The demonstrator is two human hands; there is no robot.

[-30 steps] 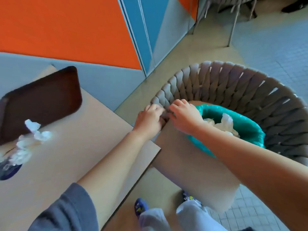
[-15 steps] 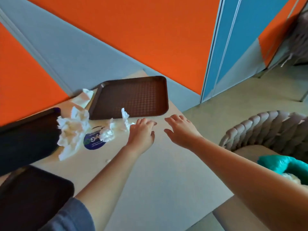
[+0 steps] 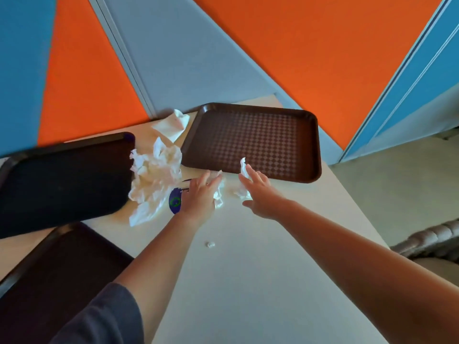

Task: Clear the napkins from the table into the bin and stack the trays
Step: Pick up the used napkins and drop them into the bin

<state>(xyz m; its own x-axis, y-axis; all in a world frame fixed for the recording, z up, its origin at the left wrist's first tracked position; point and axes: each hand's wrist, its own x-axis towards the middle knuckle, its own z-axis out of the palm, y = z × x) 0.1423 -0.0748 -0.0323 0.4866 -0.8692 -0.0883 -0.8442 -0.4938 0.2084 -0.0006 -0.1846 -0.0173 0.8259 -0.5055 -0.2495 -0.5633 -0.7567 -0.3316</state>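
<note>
Both hands now down on crumpled napkins (image 3: 218, 192)

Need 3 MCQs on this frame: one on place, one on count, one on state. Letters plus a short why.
1. Where does the checkered brown tray lie?
A. far side of the table, by the wall
B. on the floor
C. stacked on another tray

2. How many trays are in view?
A. one
B. three
C. five

3. What is the left hand doing?
A. lifting a tray
B. hanging idle off the table
C. resting with fingers spread on a crumpled napkin

Answers:
1 A: it sits flat on the table near the wall panels.
2 B: the checkered one, a dark tray at left, another nearer the person.
3 C: white paper shows under and beside its fingers.
</note>
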